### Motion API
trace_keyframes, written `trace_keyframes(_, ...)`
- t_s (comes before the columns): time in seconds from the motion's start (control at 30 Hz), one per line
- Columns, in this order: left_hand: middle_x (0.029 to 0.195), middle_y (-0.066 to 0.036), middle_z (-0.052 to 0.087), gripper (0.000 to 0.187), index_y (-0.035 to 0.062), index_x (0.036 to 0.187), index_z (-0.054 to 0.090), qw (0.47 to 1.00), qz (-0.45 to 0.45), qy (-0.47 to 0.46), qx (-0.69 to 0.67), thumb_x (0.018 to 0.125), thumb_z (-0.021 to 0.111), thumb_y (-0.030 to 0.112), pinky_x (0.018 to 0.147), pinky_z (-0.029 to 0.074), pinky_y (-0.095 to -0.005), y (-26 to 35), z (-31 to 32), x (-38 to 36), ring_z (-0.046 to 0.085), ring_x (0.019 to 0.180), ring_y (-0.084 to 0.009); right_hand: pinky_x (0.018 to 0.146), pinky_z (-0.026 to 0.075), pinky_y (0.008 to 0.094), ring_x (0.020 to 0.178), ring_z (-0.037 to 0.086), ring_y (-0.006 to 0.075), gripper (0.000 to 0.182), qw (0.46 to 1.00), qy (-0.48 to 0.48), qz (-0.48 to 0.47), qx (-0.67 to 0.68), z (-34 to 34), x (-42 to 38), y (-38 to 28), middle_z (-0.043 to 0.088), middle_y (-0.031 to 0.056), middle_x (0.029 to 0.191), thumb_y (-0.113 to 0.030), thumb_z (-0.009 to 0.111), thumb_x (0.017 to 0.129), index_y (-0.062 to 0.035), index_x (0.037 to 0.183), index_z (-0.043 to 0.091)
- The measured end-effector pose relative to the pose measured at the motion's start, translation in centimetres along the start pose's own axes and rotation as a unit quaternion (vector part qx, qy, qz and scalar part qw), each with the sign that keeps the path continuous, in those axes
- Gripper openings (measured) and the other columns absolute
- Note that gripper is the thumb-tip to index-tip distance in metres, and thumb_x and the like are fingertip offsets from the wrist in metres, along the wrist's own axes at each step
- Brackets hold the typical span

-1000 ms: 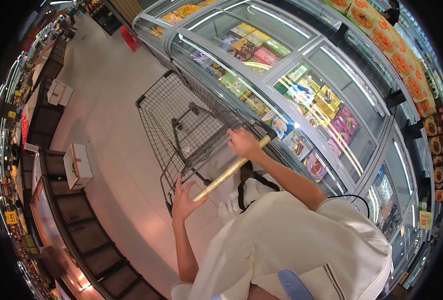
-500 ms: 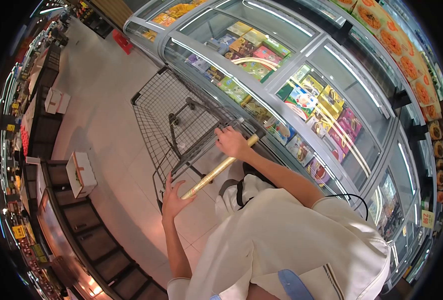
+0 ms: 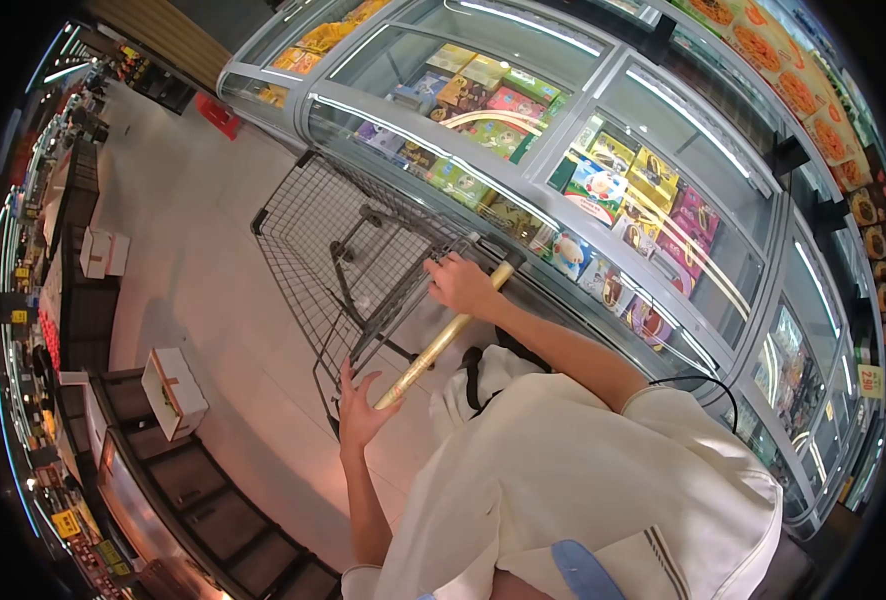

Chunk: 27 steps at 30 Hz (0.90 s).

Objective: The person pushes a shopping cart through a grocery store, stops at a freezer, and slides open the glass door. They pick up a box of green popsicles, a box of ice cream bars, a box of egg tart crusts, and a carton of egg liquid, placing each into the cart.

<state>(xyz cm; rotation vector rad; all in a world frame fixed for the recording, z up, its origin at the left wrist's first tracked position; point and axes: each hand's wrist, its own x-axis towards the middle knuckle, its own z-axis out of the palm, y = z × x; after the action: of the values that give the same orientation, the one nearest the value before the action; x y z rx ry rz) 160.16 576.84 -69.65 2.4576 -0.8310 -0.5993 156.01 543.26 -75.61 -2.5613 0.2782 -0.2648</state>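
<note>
A wire shopping cart (image 3: 298, 235) stands in front of me, its basket bare in the part that shows. Its gold-coloured handle bar (image 3: 428, 358) runs slantwise between my hands. Over the upper right part of the bar, my right hand (image 3: 460, 285) is closed, fingers curled toward the basket. My left hand (image 3: 363, 412) is at the bar's lower left end, thumb and fingers spread apart, the thumb side touching or very near the bar. Right of the cart, a glass-topped freezer chest (image 3: 538, 190) holds several colourful boxes (image 3: 598, 190).
White boxes (image 3: 175, 395) stand along the dark wooden counter (image 3: 203, 490) on the left. A tiled floor (image 3: 203, 270) runs between counter and freezers. A red object (image 3: 218, 116) stands by the freezer's far end. Price tags (image 3: 870, 380) hang at right.
The view has turned slightly, so the freezer has shifted left and the nearer white box lower. Both hands keep about the same places on the cart handle.
</note>
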Motion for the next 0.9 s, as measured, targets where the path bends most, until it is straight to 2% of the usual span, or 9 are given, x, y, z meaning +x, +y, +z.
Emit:
trace_keyframes(0.3, 0.163, -0.021, 0.026, 0.07, 0.0121, 0.126, 0.068, 1.0, 0.012, 0.011, -0.001, 0.066, 0.092, 0.038, 0.103, 0.05, -0.0515, -0.6, -0.3, 0.7, 0.048, 0.137, -0.0422, 0.079, 0.058, 0.0447, 0.097, 0.066, 0.0313, 0.03, 0.999, -0.015, 0.001, -0.037, 0.3, 1.2, 0.0, 0.07, 0.0127, 0.092, -0.022, 0.065, 0.089, -0.0054, 0.113, 0.062)
trace_keyframes(0.7, 0.165, -0.021, 0.024, 0.07, 0.0118, 0.127, 0.067, 1.0, 0.014, 0.019, -0.007, 0.068, 0.092, 0.04, 0.102, 0.051, -0.0522, -0.2, 0.0, 0.2, 0.048, 0.137, -0.0426, 0.079, 0.057, 0.0435, 0.093, 0.066, 0.0309, 0.027, 0.999, -0.01, 0.007, -0.042, -0.3, 0.7, -0.2, 0.069, 0.0117, 0.089, -0.019, 0.064, 0.088, -0.0065, 0.112, 0.062)
trace_keyframes(0.9, 0.166, -0.021, 0.023, 0.07, 0.0118, 0.127, 0.067, 1.0, 0.005, 0.01, 0.0, 0.068, 0.091, 0.042, 0.101, 0.051, -0.0526, 0.5, 0.3, -0.7, 0.046, 0.138, -0.0424, 0.081, 0.057, 0.0436, 0.097, 0.066, 0.0305, 0.026, 0.999, -0.024, 0.015, -0.045, -0.7, -0.2, -0.2, 0.07, 0.0112, 0.091, -0.02, 0.064, 0.089, -0.007, 0.112, 0.061)
